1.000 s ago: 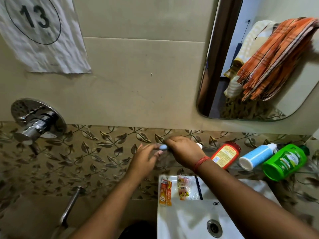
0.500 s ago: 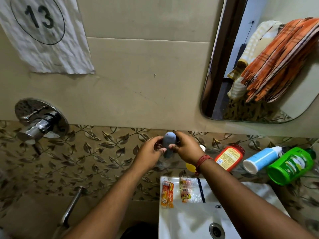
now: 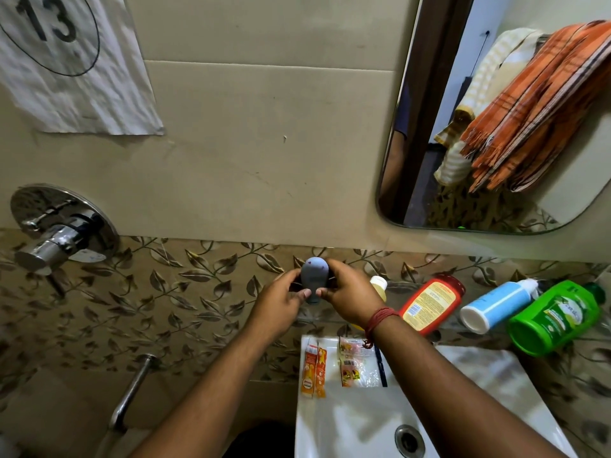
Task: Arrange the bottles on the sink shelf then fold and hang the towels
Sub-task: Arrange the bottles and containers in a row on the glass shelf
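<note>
Against the leaf-patterned wall, the left hand (image 3: 281, 300) and right hand (image 3: 347, 297) both pinch a grey bottle (image 3: 314, 279), fingers curled round its sides. Rightward on the shelf (image 3: 446, 335) lie a yellow bottle (image 3: 378, 287), a red bottle (image 3: 429, 304), a blue bottle (image 3: 496, 305) and a green bottle (image 3: 555, 317), contents unseen.

Light: warm, fairly dim, soft all over.
Glare: chrome valve (image 3: 62, 233) at 9 o'clock glints; white sink (image 3: 350, 424) shines.
Shadows: faint ones.
Edges: wide-angle bending, slight softness.
</note>
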Tool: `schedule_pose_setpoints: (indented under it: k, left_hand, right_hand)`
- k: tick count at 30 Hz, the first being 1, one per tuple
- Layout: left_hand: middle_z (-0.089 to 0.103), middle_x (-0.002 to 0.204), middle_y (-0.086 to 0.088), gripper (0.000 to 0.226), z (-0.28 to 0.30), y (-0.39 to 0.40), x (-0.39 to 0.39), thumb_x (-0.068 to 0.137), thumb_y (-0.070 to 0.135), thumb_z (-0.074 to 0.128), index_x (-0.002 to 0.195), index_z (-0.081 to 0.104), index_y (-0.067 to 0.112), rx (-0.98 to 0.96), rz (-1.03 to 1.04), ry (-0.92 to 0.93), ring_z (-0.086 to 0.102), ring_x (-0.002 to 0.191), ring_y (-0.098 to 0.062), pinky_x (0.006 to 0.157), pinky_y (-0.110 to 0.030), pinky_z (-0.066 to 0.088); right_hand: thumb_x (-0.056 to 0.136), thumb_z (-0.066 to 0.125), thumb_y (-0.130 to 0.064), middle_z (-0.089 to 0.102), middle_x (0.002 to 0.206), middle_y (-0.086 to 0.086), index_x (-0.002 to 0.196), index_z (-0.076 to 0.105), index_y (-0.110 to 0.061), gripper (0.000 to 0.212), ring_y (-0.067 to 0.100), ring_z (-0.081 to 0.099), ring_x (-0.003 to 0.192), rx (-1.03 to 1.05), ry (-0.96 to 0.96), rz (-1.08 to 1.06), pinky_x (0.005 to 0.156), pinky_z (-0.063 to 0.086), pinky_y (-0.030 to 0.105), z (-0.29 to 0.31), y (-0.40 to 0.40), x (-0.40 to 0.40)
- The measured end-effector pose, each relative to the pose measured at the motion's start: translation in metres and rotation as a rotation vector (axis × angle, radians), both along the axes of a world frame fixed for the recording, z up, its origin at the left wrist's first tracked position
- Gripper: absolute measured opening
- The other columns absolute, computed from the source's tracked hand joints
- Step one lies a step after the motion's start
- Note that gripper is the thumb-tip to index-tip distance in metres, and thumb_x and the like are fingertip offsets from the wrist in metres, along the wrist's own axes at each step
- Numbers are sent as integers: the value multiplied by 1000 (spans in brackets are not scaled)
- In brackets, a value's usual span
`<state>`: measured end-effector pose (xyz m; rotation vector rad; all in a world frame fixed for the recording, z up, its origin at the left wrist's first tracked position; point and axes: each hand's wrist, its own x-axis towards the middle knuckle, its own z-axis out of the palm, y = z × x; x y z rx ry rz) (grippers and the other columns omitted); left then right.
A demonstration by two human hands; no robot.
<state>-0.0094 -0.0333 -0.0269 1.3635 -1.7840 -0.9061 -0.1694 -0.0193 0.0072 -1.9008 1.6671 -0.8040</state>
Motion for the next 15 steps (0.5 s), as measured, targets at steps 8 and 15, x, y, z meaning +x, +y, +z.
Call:
schedule_pose_setpoints:
  k: [8, 15]
  left_hand:
    - [48, 146, 6, 49, 0, 10, 9, 96, 20, 62, 142, 47, 29, -31, 144, 166, 44, 133, -11, 99, -32, 45]
    - [56, 121, 14, 27, -16, 62, -3, 95, 18, 61, 120, 58, 28, -374, -30, -35, 52, 115, 3, 95, -25, 50]
  right_hand:
    - [93, 61, -5, 55, 139, -1, 137, 47, -24, 50, 15, 52, 127, -39, -83, -9, 102, 48, 30, 9, 9, -20]
    - [90, 65, -9, 51, 143, -1, 136, 50, -26, 51, 19, 40, 136, -170, 503, -34, 110, 37, 33, 15, 41, -72]
